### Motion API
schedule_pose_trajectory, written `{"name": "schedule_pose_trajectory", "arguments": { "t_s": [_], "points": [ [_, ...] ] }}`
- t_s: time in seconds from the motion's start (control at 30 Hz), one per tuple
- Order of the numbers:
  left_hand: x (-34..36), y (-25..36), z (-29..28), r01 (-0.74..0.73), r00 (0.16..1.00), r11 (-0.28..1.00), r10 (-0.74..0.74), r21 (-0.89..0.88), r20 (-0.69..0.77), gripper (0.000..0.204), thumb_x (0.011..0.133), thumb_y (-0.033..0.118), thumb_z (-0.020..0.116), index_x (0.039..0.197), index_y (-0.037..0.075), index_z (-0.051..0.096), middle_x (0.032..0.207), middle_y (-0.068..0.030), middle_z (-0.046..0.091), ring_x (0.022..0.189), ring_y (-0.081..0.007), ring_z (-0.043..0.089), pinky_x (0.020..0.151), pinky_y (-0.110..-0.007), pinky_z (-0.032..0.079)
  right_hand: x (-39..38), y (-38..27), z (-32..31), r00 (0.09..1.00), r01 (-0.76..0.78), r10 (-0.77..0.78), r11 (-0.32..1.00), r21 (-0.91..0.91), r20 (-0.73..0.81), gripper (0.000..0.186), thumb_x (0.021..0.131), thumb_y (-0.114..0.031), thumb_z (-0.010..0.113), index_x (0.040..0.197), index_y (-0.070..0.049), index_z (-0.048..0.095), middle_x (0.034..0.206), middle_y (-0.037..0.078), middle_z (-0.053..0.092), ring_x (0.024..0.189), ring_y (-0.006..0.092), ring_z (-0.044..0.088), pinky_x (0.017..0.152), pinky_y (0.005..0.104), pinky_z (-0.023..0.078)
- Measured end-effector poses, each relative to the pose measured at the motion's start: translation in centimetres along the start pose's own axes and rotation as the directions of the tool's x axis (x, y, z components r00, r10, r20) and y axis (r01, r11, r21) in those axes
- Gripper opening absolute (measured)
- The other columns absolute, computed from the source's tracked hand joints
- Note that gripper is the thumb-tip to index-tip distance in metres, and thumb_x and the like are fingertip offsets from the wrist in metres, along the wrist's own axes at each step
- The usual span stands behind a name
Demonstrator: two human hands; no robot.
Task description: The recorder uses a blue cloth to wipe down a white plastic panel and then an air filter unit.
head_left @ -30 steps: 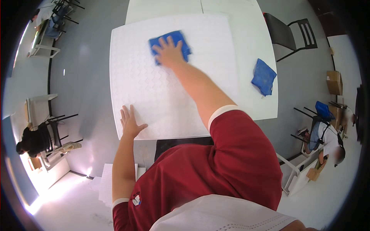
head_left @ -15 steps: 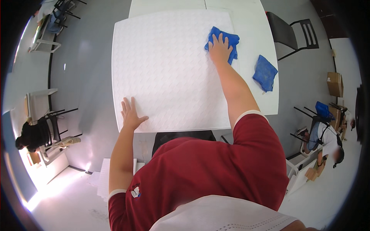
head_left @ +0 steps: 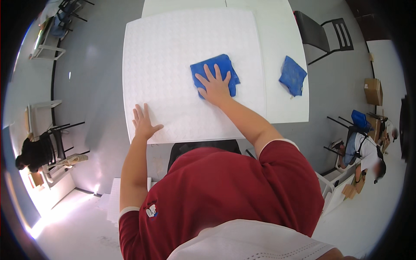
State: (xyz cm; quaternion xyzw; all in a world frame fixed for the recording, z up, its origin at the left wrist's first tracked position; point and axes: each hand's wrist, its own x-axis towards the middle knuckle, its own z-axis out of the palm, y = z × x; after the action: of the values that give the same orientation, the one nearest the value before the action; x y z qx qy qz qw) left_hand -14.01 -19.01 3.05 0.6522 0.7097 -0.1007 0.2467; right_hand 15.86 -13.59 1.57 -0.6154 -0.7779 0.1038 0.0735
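A large white sheet with a raised diamond-like texture (head_left: 169, 47) lies flat on a white table (head_left: 279, 26). My right hand (head_left: 216, 89) presses flat, fingers spread, on a blue cloth (head_left: 223, 63) near the middle of the sheet. The cloth is spread out, with an uneven right edge; part of it is hidden under my palm. At the sheet's near left corner my left hand (head_left: 145, 127) rests with its fingers apart, touching the surface and holding nothing. A second blue cloth (head_left: 293, 76) lies folded on the bare table to the right.
A black chair (head_left: 314, 32) stands beyond the table's right edge, and a dark seat (head_left: 203, 146) is between me and the table. Cardboard boxes (head_left: 373, 92) and a seated person (head_left: 366, 149) are at the far right. More chairs (head_left: 45, 147) line the left wall.
My right hand has slid the blue cloth left and toward me, from the sheet's far right edge to its middle. The left hand stays at the near left corner.
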Motion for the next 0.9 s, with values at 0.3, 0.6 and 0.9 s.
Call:
{"name": "schedule_pose_trajectory", "arguments": {
  "t_s": [0.3,0.6,0.9],
  "points": [
    [0.4,-0.5,0.1,-0.012,1.000,1.000,0.012,0.008,-0.008,0.113,0.057,0.036,0.081,0.142,0.013,0.010,0.146,-0.0221,0.000,0.135,-0.0392,0.001,0.103,-0.058,0.018,-3.8,6.3,-0.1,0.988,0.004,-0.007,1.000,-0.020,-0.154,0.044,0.080,-0.033,0.057,0.122,-0.025,0.051,0.137,0.008,0.036,0.126,0.0303,0.030,0.093,0.0509,0.030],
    [0.5,-0.8,0.1,-0.039,0.999,0.998,0.040,0.048,-0.016,0.112,0.058,0.038,0.079,0.142,0.010,0.011,0.144,-0.0260,0.001,0.134,-0.0417,0.002,0.101,-0.060,0.019,-9.8,9.6,-0.1,0.938,-0.265,0.219,0.953,-0.148,-0.269,0.043,0.079,-0.031,0.057,0.122,-0.025,0.052,0.137,0.006,0.037,0.123,0.0279,0.033,0.092,0.0487,0.029],
    [0.2,-0.5,-0.2,-0.047,0.999,0.998,0.048,0.033,-0.003,0.108,0.061,0.039,0.077,0.141,0.007,0.012,0.144,-0.0274,0.002,0.133,-0.0432,0.004,0.101,-0.059,0.019,-7.0,4.3,1.6,0.891,-0.414,0.358,0.893,-0.177,-0.278,0.045,0.082,-0.036,0.053,0.125,-0.026,0.048,0.139,0.007,0.035,0.124,0.0309,0.030,0.089,0.0521,0.028]
  ]
}}
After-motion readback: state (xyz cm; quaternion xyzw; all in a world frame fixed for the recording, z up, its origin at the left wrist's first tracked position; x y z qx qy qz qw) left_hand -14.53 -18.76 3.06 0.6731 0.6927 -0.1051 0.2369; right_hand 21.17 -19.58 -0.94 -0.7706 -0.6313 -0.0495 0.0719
